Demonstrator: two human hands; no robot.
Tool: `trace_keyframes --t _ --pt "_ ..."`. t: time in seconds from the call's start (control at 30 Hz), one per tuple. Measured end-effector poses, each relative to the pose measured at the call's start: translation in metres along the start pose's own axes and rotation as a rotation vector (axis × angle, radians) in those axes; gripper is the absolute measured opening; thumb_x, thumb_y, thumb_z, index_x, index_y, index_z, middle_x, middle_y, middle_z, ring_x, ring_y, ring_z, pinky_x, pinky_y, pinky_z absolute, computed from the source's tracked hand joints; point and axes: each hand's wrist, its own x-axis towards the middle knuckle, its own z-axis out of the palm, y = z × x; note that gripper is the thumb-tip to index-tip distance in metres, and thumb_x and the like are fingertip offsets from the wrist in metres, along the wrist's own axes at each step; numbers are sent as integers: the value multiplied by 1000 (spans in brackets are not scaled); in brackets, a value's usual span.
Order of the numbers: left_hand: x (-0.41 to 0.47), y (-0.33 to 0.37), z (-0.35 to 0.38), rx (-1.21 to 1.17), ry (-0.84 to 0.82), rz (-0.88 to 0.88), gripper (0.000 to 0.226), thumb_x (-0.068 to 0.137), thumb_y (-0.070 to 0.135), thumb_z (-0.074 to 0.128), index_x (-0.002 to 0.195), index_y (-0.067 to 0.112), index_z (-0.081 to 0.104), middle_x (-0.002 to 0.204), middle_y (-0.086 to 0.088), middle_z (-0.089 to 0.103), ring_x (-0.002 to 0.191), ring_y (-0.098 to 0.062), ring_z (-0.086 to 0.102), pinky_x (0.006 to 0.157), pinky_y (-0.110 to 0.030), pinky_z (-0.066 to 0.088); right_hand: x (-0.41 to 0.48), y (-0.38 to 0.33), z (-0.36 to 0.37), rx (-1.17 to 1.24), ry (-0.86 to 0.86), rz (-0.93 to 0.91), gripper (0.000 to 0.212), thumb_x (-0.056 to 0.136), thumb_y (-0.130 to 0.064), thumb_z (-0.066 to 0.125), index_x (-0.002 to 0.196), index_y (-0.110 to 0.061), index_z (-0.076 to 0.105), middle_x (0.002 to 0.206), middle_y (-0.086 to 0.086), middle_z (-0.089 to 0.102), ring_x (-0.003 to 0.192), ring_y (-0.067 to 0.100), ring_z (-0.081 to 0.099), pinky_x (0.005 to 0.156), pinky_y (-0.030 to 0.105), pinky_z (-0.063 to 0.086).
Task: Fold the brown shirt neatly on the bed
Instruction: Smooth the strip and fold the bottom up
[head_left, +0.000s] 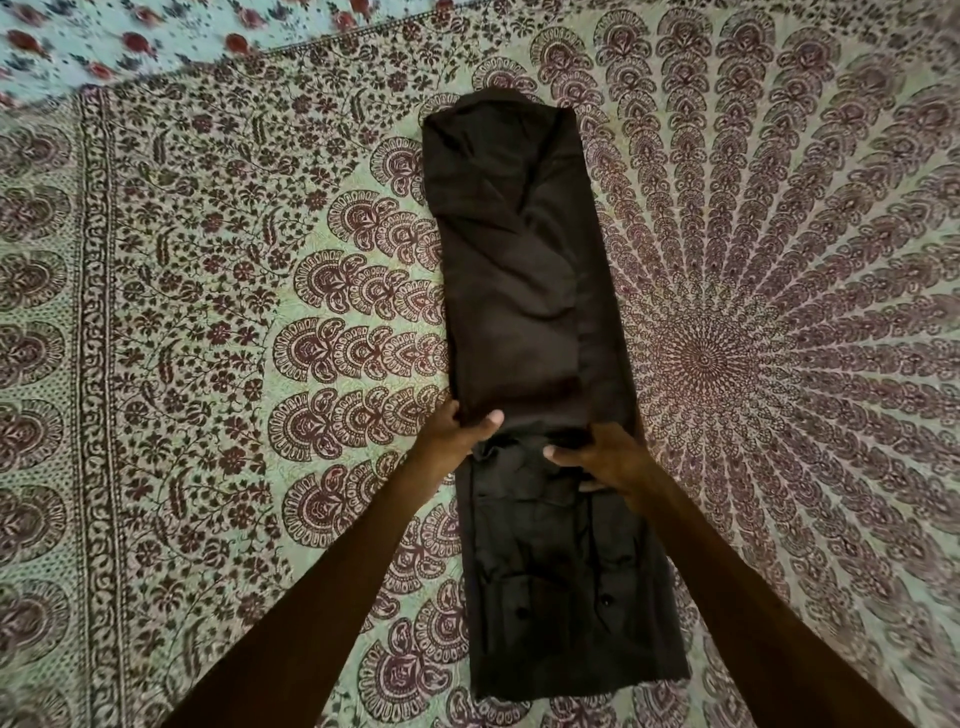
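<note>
Head view: left hand (460, 434) and right hand (605, 457) pinch the long, narrow-folded brown shirt (519, 260) midway.

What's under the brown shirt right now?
Patterned bedspread surrounds the brown shirt; the part beneath is covered. Left hand and right hand pinch its middle, thumbs on top, fingertips hidden.

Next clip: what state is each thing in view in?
brown shirt: folded lengthwise into a narrow strip, lying flat
left hand: grips the shirt's left edge at mid-length
right hand: grips the shirt's right side at mid-length
bedspread: spread flat beneath the shirt
</note>
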Motion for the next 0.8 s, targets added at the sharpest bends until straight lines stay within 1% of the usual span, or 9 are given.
trace_keyframes --t 0.13,0.23,0.3,0.37,0.47,0.53,0.6,0.67,0.8 --pt "-15 0 -5 133 -122 -59 35 72 27 84 97 12 66 83 0 70 80 -17 65 75 -30 53 0 6 6 20 53 -60 33 88 -21 69 120 -18 59 109 2 62 98 20 59 57 27 48" --pt "-24 -12 0 175 -195 -103 30 76 19 81 100 6 71 95 -10 74 82 -19 67 70 -25 51 -1 14 10 80 85 -71 30 86 -24 71 114 -14 66 101 2 68 86 16 65 61 25 52" --pt "-27 -22 5 223 -149 -96 39 71 28 84 100 4 72 100 -14 74 84 -22 67 72 -28 50 -4 23 12 70 81 -77 32 82 -20 76 112 -10 69 101 4 71 91 20 68 71 31 57" --pt "-31 -29 10 217 -54 -83 56 63 41 85 103 5 70 99 -10 73 84 -21 68 69 -26 49 -10 33 12 36 89 -64 38 77 -16 79 113 -9 66 103 5 70 93 23 68 70 36 57" --pt "-46 -39 18 47 -17 -60 42 76 25 80 110 7 63 91 -1 71 78 -13 65 59 -16 50 -25 52 16 63 115 -26 42 74 -13 82 109 -10 60 100 3 69 86 18 67 62 32 57" --pt "-54 -52 22 -29 -6 -55 46 71 27 83 107 8 61 92 -3 72 84 -20 68 72 -27 56 -31 69 22 52 120 -12 40 72 -10 83 103 -12 59 100 4 70 83 16 67 62 32 58" --pt "-55 -71 23 78 32 -6 66 54 50 81 106 13 63 98 -4 73 92 -23 69 87 -39 56 -38 83 30 16 118 1 39 71 -8 83 100 -13 57 97 6 69 84 19 67 69 40 59" --pt "-58 -84 22 260 79 49 68 50 62 73 102 19 66 96 2 74 88 -17 70 83 -38 56 -42 94 36 -108 154 -38 38 69 -12 84 98 -16 60 90 8 71 85 22 67 81 48 57" --pt "-71 -84 21 438 179 176 47 60 53 72 85 14 65 80 0 70 75 -20 66 70 -37 54 -53 98 44 -280 322 -184 39 77 -14 78 112 -7 63 85 6 67 82 17 63 78 28 51"
